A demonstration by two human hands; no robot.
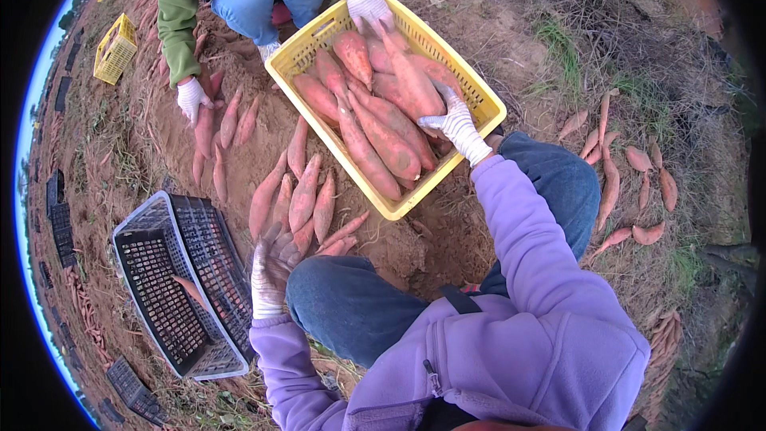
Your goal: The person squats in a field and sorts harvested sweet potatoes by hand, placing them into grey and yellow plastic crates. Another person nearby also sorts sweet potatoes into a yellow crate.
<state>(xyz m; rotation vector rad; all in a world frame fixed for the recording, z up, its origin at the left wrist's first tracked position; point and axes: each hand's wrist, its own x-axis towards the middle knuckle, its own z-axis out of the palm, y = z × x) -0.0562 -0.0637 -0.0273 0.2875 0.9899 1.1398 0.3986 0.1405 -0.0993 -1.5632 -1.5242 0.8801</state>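
A yellow plastic crate filled with large sweet potatoes stands before me, slanting across the view. My right hand, in a striped white glove, reaches over its near right side. Thumb and fingers are around the lower end of a big sweet potato on top of the pile. Beside my knee is my left hand, in a soiled glove, its fingers spread with nothing in them. Just beyond those fingers lies a cluster of sweet potatoes on the soil.
Left of me, a tilted black plastic crate holds one thin sweet potato. Opposite, a co-worker's gloved hand is at the yellow crate, the other at sweet potatoes on the ground. Smaller roots lie right. Another yellow crate stands farther off.
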